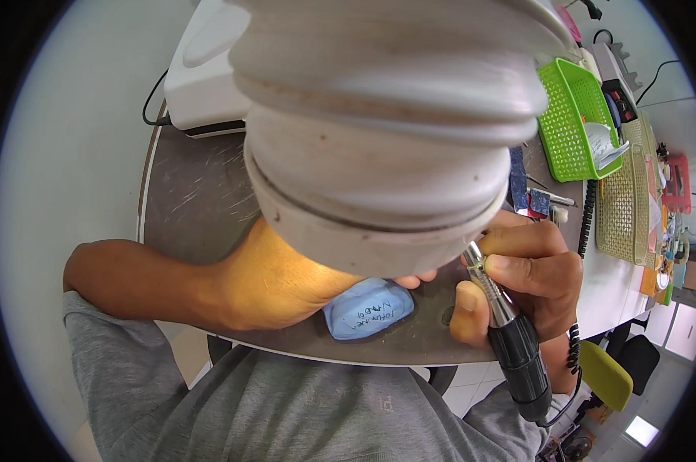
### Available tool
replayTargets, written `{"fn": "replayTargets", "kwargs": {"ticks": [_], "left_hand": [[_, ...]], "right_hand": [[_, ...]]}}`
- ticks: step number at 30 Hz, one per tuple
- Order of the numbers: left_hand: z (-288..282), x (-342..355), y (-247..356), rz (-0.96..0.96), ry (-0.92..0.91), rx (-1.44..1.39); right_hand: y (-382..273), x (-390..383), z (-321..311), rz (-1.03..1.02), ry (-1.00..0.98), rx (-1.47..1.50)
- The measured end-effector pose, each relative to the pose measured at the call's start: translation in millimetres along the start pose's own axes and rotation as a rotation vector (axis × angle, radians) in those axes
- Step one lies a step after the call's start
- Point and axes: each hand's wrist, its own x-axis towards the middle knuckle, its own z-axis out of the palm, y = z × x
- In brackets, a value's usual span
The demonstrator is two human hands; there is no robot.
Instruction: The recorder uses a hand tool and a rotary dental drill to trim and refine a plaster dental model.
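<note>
A rotary handpiece [520, 362] with a metal front and black ribbed body is gripped pen-like in my right hand [544, 269]. Its tip points up and left, passing under the rim of a wide whitish corrugated suction hose [394, 154]. That hose hides most of my left hand [267, 281], which rests on the dark bench. A few curled fingertips of it show below the rim, so the hand looks closed, but what it holds is hidden. Directly below those fingertips lies a light-blue rounded block [368, 310] with handwriting on it.
A white machine [205, 77] stands at the back left of the dark bench top [201, 185]. Right of the hose are a green basket [567, 127], a beige basket [621, 208], small tools [552, 198] and a black coiled cord [587, 219]. A yellow-green chair [605, 373] stands at lower right.
</note>
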Motion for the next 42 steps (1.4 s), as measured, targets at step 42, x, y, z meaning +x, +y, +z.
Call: {"fn": "replayTargets", "kwargs": {"ticks": [42], "left_hand": [[0.4, -2.3, -2.4, 0.015, 0.051, -0.069]], "right_hand": [[-0.3, 1.2, 2.6, -0.002, -0.082, -0.056]]}}
